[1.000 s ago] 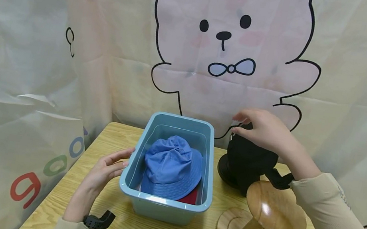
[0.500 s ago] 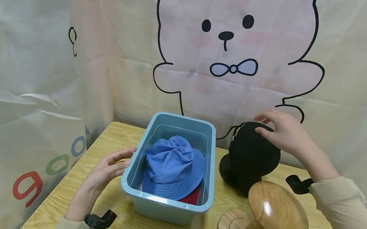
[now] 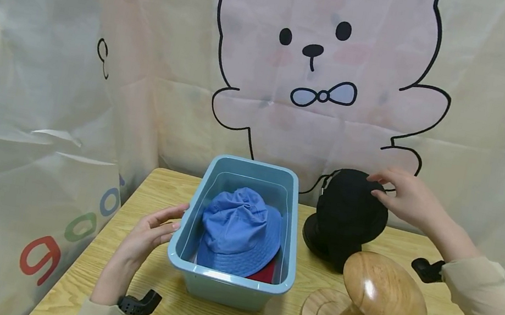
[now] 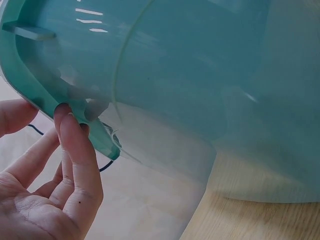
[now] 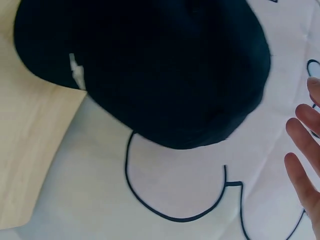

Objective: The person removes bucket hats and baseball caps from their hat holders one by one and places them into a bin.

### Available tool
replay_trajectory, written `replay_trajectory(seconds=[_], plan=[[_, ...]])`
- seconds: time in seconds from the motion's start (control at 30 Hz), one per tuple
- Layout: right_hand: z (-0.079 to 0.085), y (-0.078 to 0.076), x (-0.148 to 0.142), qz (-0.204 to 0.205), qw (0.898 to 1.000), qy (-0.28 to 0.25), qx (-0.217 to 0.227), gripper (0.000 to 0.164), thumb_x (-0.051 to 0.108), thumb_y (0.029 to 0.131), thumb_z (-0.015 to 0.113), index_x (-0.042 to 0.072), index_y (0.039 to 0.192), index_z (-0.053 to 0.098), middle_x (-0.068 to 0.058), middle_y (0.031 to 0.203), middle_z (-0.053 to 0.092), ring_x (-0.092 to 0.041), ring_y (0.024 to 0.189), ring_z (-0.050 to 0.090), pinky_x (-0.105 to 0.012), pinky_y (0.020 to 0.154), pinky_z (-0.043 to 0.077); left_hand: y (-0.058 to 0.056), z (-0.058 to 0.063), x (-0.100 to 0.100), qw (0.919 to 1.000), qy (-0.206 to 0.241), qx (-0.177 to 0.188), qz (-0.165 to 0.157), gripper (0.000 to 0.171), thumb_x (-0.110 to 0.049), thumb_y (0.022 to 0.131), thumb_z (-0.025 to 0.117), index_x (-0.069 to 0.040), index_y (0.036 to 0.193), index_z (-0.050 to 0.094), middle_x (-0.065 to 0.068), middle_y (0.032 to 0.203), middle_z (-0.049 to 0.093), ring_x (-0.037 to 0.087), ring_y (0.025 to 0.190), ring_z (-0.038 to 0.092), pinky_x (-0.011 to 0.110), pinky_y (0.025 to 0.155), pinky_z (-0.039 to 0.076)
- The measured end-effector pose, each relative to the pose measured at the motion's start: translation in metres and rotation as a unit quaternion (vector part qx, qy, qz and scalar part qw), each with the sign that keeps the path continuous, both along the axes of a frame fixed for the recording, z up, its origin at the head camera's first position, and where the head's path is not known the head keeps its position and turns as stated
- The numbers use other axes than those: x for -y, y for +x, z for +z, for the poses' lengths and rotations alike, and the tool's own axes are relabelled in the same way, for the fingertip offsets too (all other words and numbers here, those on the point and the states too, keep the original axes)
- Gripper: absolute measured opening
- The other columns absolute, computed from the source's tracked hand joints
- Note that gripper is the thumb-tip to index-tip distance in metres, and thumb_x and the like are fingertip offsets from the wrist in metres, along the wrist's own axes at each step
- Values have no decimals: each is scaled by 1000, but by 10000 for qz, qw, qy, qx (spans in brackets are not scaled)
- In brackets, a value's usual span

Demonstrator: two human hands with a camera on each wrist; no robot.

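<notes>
My left hand (image 3: 144, 234) rests its fingertips on the outer left rim of a light-blue plastic bin (image 3: 230, 290); the left wrist view shows thumb and fingers (image 4: 80, 150) at that rim. A blue bucket hat (image 3: 237, 230) fills much of the bin, and part of a dark red item (image 3: 265, 274) shows beneath it. My right hand (image 3: 413, 198) hovers at the upper right side of a black hat (image 3: 351, 207), its fingers loosely bent around nothing. In the right wrist view a gap shows between the fingers and the black hat (image 5: 165, 75). What supports this hat is hidden.
A wooden stand (image 3: 385, 294) with a rounded top and round base stands at the front right, close to the black hat. Behind the wooden table (image 3: 168, 182) hangs a printed curtain (image 3: 178, 123). A thin black cord runs behind the black hat.
My right hand has moved right, from above the black hat's left side to its right side, leaving more of the hat uncovered. My left hand has stayed at the bin's rim.
</notes>
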State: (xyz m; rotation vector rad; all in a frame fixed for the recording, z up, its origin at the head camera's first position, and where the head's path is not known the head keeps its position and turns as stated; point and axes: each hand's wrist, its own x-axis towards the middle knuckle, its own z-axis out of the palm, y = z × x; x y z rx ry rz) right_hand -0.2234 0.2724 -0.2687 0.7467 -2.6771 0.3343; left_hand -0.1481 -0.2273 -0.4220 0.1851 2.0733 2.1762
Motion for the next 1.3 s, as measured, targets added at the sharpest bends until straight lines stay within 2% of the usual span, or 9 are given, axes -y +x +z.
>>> replay_trajectory(seconds=[0.17,0.47,0.7,0.87,1.07,1.3], plan=[[-13,-2,-11,-9,10000,77,-16,28,4,82,72,4,109,67,-17,106,66,-36,97,63,-54,80,48,0,0,-1,10000,23,-14,20,52,-14,94,60,-2,142,44,-8,122,58,5,105,64,22,90,53],[-27,-3,-19,-542,9967,54,595,47,6,83,70,4,128,56,-24,123,58,-42,112,55,-59,88,44,0,0,-1,9999,15,-110,7,51,-14,94,60,-2,141,45,-5,123,57,5,106,64,22,89,53],[-37,-4,-22,-415,9968,-31,678,55,5,83,70,3,134,49,-26,130,51,-46,115,51,-61,90,43,1,1,-1,10000,-63,-18,47,51,-16,94,60,-4,141,46,-6,123,57,6,106,63,22,90,52],[-44,-5,-25,-246,9985,-140,467,56,3,81,72,2,132,49,-24,126,51,-44,109,53,-59,84,46,0,1,-1,10000,-78,-33,20,52,-16,94,60,-3,142,45,-4,125,56,7,106,63,23,91,52],[-49,-7,-26,-116,9987,-344,345,48,-2,81,70,-3,125,53,-24,118,54,-43,104,55,-50,74,55,0,2,-2,10000,-38,-67,11,51,-15,94,60,-2,141,46,-3,124,56,7,105,64,24,90,53],[-53,-8,-27,89,9972,-747,35,38,-8,77,73,-6,113,60,-22,107,57,-44,97,59,-42,67,56,0,2,-2,9999,-53,-133,-17,52,-15,94,59,-1,142,44,1,128,54,6,106,63,24,90,53]])
